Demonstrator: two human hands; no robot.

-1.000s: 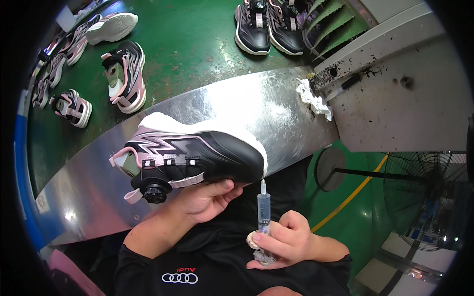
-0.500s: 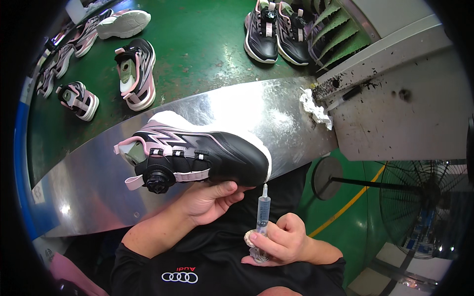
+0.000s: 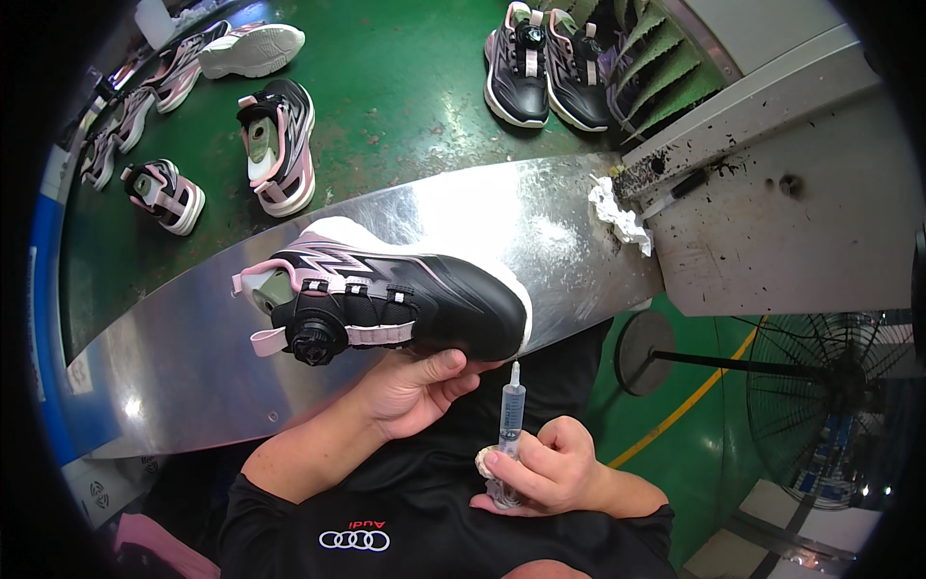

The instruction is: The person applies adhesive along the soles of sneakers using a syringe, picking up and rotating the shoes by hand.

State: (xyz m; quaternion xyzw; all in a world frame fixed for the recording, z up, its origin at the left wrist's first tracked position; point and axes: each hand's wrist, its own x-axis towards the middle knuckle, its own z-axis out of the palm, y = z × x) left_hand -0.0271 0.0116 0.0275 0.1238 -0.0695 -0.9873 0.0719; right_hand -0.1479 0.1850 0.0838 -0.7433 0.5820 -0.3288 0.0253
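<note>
My left hand point(image 3: 417, 391) grips a black and pink sneaker point(image 3: 405, 294) from its near side, fingers curled beneath it. The sneaker lies on its side above the metal plate, white sole facing away from me and toe to the right. A round black dial and a pink pull tab show at its heel end. In my right hand point(image 3: 545, 468) is a clear syringe point(image 3: 512, 410), held upright and partly filled with clear liquid. Its tip sits just below the sneaker's toe edge; whether they touch I cannot tell. Crumpled white material point(image 3: 485, 461) is pinched against the syringe.
A shiny metal plate point(image 3: 212, 357) edges the green table point(image 3: 386, 106). Several similar sneakers stand at the far left, with a pair of black sneakers point(image 3: 516, 72) at the back. Crumpled tissue point(image 3: 617, 214) lies by a stained metal panel point(image 3: 772, 212). A fan point(image 3: 830, 386) stands right.
The sneaker has tilted slightly, its heel end shifting a little right and up. The syringe tip has dropped slightly from the toe edge. The whole view has shifted a little.
</note>
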